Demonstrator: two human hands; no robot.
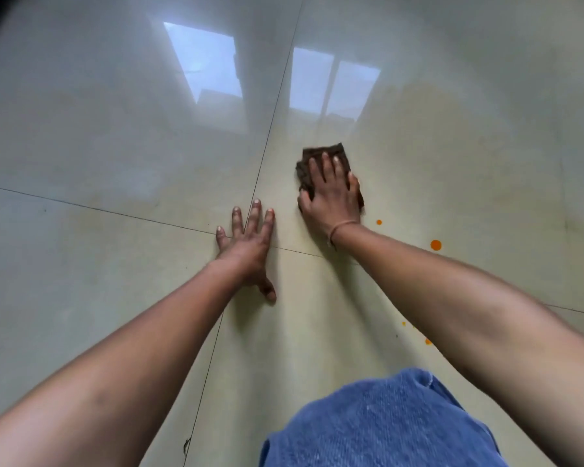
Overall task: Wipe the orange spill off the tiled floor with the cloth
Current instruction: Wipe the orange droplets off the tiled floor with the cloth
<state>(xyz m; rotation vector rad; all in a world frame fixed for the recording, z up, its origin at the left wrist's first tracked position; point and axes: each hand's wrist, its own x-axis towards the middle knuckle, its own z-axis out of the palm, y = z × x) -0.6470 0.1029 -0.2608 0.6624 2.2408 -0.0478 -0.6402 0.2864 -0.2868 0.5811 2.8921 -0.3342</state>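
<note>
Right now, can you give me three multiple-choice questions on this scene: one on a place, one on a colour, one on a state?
1. Where is the cloth?
A. under the right hand
B. under the left hand
C. on the knee

2. What colour are the drops on the floor?
A. blue
B. orange
C. green

3. How is the left hand?
A. closed in a fist
B. lifted in the air
C. flat on the floor, fingers spread

Answers: 1 A, the right palm presses on the cloth; 2 B, orange spots lie beside the right arm; 3 C, it rests open across the tile joint.
</note>
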